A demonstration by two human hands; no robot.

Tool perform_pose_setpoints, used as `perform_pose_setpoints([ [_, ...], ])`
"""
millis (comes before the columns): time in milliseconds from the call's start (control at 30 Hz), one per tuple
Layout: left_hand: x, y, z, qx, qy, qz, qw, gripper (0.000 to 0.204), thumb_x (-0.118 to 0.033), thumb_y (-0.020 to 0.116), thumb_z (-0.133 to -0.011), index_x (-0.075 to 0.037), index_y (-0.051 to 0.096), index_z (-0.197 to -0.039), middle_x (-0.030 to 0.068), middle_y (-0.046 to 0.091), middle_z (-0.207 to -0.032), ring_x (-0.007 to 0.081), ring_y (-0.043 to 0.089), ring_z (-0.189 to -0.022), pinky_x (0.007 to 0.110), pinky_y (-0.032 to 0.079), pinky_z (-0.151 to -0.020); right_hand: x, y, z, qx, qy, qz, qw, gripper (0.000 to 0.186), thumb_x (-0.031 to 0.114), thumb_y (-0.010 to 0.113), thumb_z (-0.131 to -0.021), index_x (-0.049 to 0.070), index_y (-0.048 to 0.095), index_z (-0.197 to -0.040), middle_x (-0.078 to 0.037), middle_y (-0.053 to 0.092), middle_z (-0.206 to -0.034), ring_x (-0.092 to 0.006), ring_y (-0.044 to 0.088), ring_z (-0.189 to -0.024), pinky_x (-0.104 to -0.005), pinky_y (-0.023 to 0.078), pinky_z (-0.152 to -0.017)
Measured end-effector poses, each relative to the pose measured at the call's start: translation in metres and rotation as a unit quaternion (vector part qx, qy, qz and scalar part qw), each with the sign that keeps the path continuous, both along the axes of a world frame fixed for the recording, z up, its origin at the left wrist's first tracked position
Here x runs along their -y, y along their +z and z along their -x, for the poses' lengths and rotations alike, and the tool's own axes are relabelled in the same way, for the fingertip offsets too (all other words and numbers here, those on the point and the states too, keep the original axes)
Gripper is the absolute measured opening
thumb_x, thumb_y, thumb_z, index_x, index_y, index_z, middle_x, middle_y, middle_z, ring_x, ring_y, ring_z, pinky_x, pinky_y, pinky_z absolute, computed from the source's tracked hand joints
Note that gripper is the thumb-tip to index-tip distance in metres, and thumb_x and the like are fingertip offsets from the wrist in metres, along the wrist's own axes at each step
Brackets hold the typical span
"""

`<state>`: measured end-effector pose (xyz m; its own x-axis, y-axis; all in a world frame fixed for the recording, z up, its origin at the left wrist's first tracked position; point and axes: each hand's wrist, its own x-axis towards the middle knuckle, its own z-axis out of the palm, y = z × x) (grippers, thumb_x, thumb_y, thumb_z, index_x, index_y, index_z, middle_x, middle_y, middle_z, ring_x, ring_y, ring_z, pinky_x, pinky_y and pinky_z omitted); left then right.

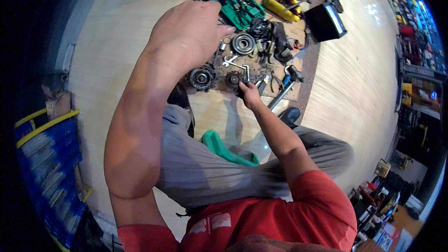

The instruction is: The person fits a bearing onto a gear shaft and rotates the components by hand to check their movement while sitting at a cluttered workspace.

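Observation:
My left hand [189, 30] is raised close to the camera, back of the hand up. Its thumb points right, and the other fingers are mostly hidden behind the hand. Lower and to the right, my right hand [251, 96] grips a dark, toothed round metal part [234, 78] by its edge, thumb on top. A larger round dark metal part [201, 79] lies left of it. A grey ringed disc like a pulley [243, 44] lies farther back. Between them are an open-ended wrench [228, 61] and a bent hex key [247, 70].
A green tool case [235, 2] lies open at the back, beside a yellow bin [281, 3] and a black box [325, 22]. A hammer [294, 74] and pliers [279, 83] lie right of my right hand. A green curved stool [224, 149] shows between my legs.

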<state>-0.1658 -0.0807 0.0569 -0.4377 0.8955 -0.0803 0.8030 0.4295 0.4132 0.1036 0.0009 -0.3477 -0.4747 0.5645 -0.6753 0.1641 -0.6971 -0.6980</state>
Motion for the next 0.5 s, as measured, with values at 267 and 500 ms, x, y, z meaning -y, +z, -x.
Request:
perform_pose_setpoints([
  [267,-0.03,-0.002,-0.056,0.032,-0.067,-0.024,0.997,0.034,-0.029,0.065,-0.082,0.0,0.061,-0.098,0.0223,0.064,-0.092,0.0406,0.06,-0.09,0.046,0.048,-0.078,-0.009,0.188,-0.045,-0.095,0.024,0.046,0.994,0.027,0.019,0.057,-0.094,0.005,0.055,-0.117,-0.004,0.064,-0.101,-0.0158,0.061,-0.085,-0.0296,0.053,-0.069],
  [500,-0.049,-0.028,-0.13,0.303,-0.043,-0.144,0.941,0.04,-0.027,0.062,-0.088,0.002,0.06,-0.115,0.0145,0.067,-0.102,0.024,0.065,-0.091,0.033,0.049,-0.079,-0.011,0.314,-0.101,-0.178,-0.005,0.024,0.984,0.035,0.02,0.059,-0.092,0.009,0.051,-0.124,-0.002,0.062,-0.11,-0.0139,0.061,-0.089,-0.0289,0.052,-0.069],
])
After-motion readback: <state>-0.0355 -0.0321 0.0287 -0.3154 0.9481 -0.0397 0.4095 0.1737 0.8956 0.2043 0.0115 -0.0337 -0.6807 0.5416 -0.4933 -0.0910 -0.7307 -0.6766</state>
